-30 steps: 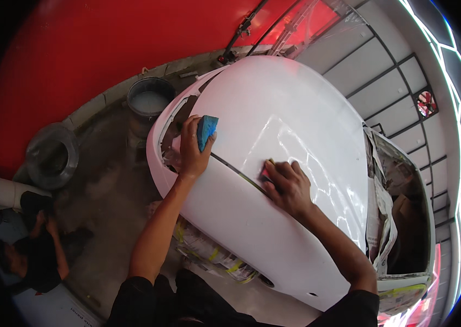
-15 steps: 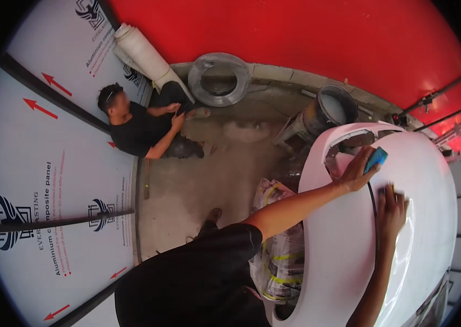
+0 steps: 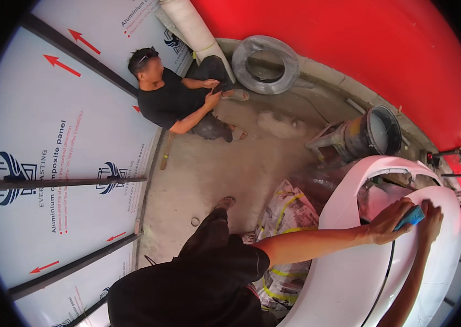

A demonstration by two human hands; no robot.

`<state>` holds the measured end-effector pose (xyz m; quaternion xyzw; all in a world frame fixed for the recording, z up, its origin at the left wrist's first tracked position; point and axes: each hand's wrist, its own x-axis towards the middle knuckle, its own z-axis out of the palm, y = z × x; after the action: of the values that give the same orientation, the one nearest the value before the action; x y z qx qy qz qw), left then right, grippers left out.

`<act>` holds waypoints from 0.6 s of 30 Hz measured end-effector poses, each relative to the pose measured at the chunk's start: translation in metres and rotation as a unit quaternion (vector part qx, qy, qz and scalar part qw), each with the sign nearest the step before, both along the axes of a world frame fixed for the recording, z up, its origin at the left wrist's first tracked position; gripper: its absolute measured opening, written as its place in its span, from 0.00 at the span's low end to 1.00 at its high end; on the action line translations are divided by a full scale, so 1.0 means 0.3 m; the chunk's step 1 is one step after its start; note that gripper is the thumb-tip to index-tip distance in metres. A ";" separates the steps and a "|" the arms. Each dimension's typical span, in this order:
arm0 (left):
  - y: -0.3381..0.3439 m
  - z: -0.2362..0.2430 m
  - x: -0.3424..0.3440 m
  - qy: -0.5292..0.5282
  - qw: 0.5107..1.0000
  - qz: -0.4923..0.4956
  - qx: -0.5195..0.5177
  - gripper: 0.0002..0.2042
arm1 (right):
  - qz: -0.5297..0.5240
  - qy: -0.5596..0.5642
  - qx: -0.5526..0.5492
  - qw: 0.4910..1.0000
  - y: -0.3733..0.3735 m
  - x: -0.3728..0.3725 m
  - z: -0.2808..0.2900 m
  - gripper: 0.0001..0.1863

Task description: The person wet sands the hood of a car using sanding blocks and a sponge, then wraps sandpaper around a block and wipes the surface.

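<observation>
A white car body (image 3: 345,272) curves along my right side, with a dark seam running down it and a headlight-like opening near its far end. My left hand (image 3: 391,222) reaches across the body, its fingers closed round a blue sponge (image 3: 410,218). Just to its right, my right hand (image 3: 430,222) presses on the white panel with bent fingers. What lies under those fingertips, if anything, is hidden and slightly blurred.
Newspaper and yellow tape (image 3: 288,240) cover the car's near side. A bucket (image 3: 382,131) of cloudy liquid rests on a stand (image 3: 326,144) beyond. A person (image 3: 170,98) sits by the panelled wall, near a rolled sheet (image 3: 192,27) and a coiled ring (image 3: 266,65).
The view has shifted. My left hand, still on the sponge, has come nearer my right hand, which has slid farther up the panel. The two hands are now almost side by side.
</observation>
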<state>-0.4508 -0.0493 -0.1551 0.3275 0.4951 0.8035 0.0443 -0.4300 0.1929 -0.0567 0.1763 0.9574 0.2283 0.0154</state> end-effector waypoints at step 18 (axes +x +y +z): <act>0.077 -0.060 -0.011 0.050 0.998 0.021 0.016 0.33 | 0.067 0.115 -0.165 0.977 -0.674 0.759 0.241 0.24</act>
<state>-0.4541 -0.0260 -0.1731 0.3574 0.4908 0.7946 -0.0020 -0.2024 -0.0093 0.0157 0.1318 0.9869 0.0460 -0.0815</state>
